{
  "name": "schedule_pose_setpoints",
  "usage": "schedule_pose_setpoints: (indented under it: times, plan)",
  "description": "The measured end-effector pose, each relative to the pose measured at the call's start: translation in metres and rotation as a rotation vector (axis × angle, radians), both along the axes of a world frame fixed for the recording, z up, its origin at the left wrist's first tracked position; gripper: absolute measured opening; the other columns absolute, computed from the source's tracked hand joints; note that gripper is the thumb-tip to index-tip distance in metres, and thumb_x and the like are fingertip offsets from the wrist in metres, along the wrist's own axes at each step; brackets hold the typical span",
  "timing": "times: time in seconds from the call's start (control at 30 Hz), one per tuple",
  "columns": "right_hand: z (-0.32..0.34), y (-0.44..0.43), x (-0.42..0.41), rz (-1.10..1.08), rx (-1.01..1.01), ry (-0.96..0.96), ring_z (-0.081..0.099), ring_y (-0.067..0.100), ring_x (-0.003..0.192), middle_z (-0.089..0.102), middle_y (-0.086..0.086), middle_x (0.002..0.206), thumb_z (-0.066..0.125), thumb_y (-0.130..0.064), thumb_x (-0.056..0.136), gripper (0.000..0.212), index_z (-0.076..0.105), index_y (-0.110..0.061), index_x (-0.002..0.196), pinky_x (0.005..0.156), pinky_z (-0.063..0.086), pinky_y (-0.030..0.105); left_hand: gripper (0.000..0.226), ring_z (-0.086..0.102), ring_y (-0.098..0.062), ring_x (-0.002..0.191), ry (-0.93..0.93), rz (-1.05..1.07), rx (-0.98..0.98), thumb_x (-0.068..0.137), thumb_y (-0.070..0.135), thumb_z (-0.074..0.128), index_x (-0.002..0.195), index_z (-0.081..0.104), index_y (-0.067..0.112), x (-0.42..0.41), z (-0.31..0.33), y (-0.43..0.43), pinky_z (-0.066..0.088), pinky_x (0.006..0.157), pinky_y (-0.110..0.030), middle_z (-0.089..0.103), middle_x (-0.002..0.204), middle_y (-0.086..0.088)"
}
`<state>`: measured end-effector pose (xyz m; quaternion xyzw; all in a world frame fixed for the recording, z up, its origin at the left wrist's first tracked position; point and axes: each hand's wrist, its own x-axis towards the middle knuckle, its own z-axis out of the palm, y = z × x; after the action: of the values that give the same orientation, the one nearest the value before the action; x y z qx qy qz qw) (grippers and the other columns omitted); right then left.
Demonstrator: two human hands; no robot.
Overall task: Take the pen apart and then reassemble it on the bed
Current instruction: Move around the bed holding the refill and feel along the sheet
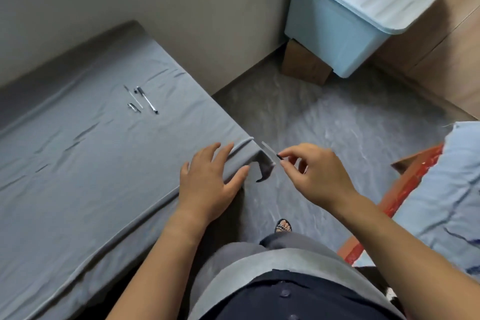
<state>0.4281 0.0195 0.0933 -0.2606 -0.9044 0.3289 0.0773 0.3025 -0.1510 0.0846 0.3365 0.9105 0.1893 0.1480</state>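
Your right hand point(315, 171) pinches a clear tube point(270, 151), thumb and forefinger closed on its dark near end, the other fingers curled loosely; the tube slants up and to the left, past the corner of the bed point(78, 163), and motion blur hides its finer detail. Your left hand point(210, 182) is open and holds nothing: it lies palm down on that same corner, fingers spread over the folded edge of the grey sheet, thumb hooked over the side. The two hands are close together, with only the corner of the mattress between them. Beyond your left hand, well up the sheet toward the wall, lie the rest of the pen parts: a pen body point(147, 99) with dark ends, a thin refill point(133, 96) just to its left and roughly parallel, a small dark bit point(135, 90) between their far ends, and a short cap point(134, 107) below the refill. Nothing lies between your hands and those parts but wrinkled sheet. To the right, across the grey floor, a pale blue bin point(345, 21) with a lid stands on a brown box point(304, 65) in the corner. At the right edge a light blue cloth point(446, 189) lies over something red.
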Motion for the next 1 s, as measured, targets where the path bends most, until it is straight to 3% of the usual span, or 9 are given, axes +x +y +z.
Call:
schedule_pose_setpoints:
  times: [0.27,0.63,1.0]
  plan:
    - [-0.008,0.092,-0.039,0.106,-0.015,-0.025,0.053,0.011,0.061,0.064,-0.007,0.076,0.061,-0.023,0.083,0.009,0.067,-0.024,0.09,0.061,0.05,0.034,0.061,0.034,-0.017,0.132,-0.029,0.074,-0.026,0.08,0.063,0.036,0.135,0.037,0.036,-0.016,-0.002,0.085,0.032,0.104,-0.054,0.041,0.143,0.003]
    - [-0.007,0.146,-0.204,0.406,0.054,0.0,0.049,0.012,0.062,0.055,-0.009,0.071,0.06,-0.023,0.083,0.007,0.066,-0.024,0.088,0.058,0.05,0.034,0.06,0.041,-0.019,0.128,0.029,0.43,-0.072,0.081,0.062,0.034,0.133,0.04,0.032,-0.124,-0.017,0.104,0.036,0.103,-0.05,0.047,0.139,0.002]
    - [-0.009,0.154,-0.343,0.836,0.012,-0.059,0.053,0.012,0.067,0.063,-0.007,0.079,0.06,-0.024,0.082,0.01,0.065,-0.027,0.091,0.065,0.051,0.034,0.06,0.047,-0.022,0.122,0.04,0.924,-0.08,0.081,0.061,0.038,0.129,0.046,0.026,-0.159,-0.007,0.099,0.041,0.095,-0.045,0.052,0.133,-0.001]
